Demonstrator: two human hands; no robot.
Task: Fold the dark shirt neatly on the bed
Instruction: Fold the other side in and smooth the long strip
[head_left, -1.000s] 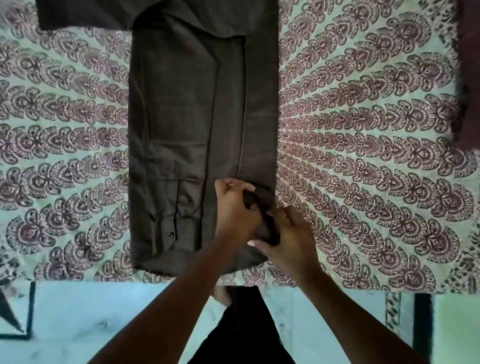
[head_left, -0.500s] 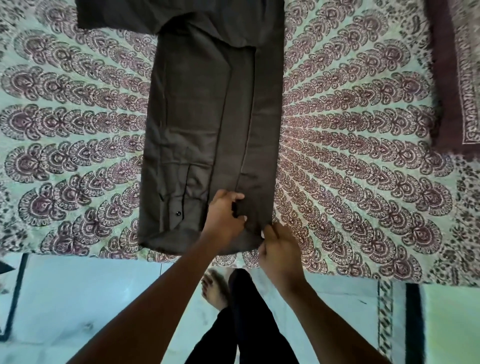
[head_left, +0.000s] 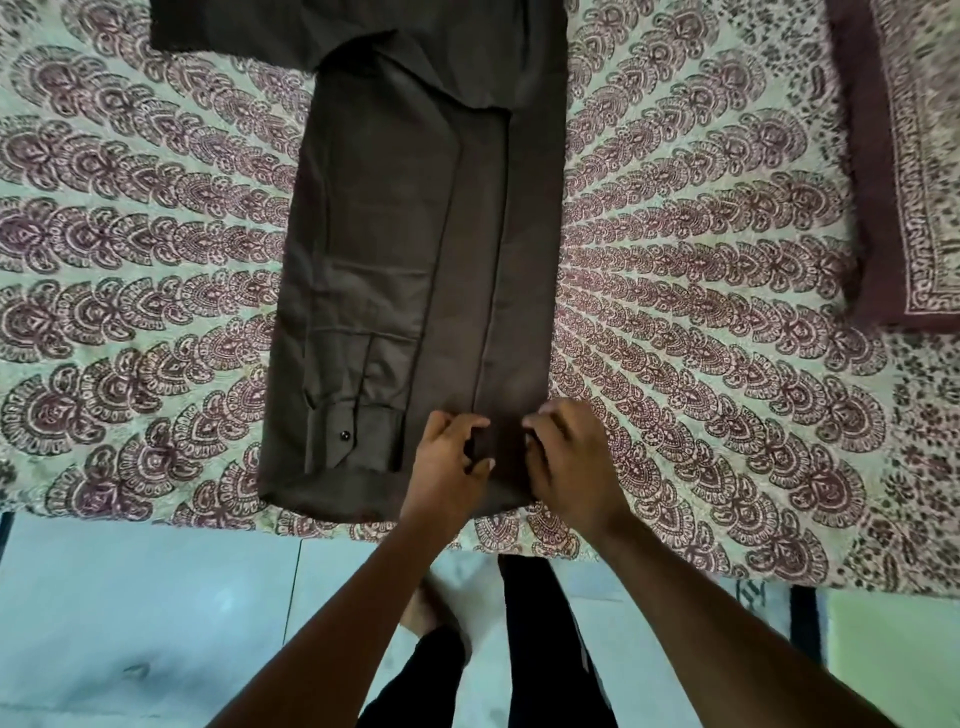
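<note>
the dark shirt (head_left: 415, 249) lies as a long strip in the middle of the bed (head_left: 156, 260). the left hand (head_left: 447, 462) and right hand (head_left: 566, 457) curl their fingers on its lower hem, pinching it. next, i think, lift the hem and fold upward.

no readable text, labels, brands or numbers anywhere in view
</note>
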